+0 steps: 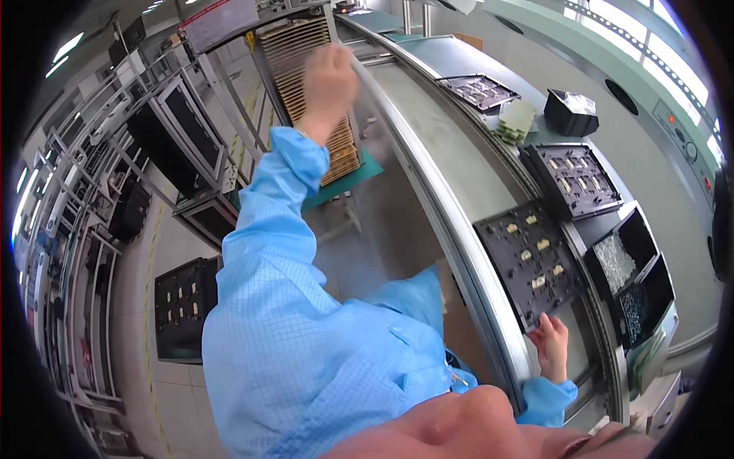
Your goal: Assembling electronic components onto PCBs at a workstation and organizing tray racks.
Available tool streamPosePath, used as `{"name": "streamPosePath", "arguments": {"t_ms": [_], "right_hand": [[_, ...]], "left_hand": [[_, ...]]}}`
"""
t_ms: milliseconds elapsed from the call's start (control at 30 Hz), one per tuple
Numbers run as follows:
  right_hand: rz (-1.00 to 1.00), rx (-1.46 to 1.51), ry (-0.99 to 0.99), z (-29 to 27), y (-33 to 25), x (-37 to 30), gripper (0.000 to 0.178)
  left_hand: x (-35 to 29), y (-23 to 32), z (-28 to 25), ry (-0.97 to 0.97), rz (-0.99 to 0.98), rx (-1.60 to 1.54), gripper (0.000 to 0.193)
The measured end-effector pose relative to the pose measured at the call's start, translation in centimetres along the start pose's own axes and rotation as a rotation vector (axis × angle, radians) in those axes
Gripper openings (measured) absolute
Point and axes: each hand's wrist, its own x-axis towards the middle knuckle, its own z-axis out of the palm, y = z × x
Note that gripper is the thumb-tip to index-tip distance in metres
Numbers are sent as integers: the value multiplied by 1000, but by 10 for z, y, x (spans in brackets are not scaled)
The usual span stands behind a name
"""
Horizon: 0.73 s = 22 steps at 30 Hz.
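My left hand (330, 86) is raised at the far middle, beside a rack of stacked brown boards (294, 73). Its fingers are curled closed, and anything between them is hidden. On the rail-edged conveyor line (428, 141) to the right lies a black fixture tray (529, 260) bearing several small cream-coloured parts. My right hand (552, 348) grips the near edge of this tray, with fingertips on its corner. Blue sleeves cover both arms.
Along the right are another black fixture (577, 180), black bins of small clear and dark parts (615, 264), green boards (517, 121) and a black box (572, 113). A further fixture (183, 298) stands at left, near metal racks (107, 268). The conveyor's metal rail borders my body.
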Motion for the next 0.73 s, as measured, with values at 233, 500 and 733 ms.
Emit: {"name": "streamPosePath", "arguments": {"t_ms": [233,500,733], "right_hand": [[-28,-27,-13,-12,-8,-11,14],[-9,-1,37,-15,-18,-39,18],[-102,-206,268,-30,11,-56,44]], "left_hand": [[32,-133,49,-166,-169,436,32],[40,-158,31,-237,12,458,15],[30,-70,-50,84,288,191,29]]}}
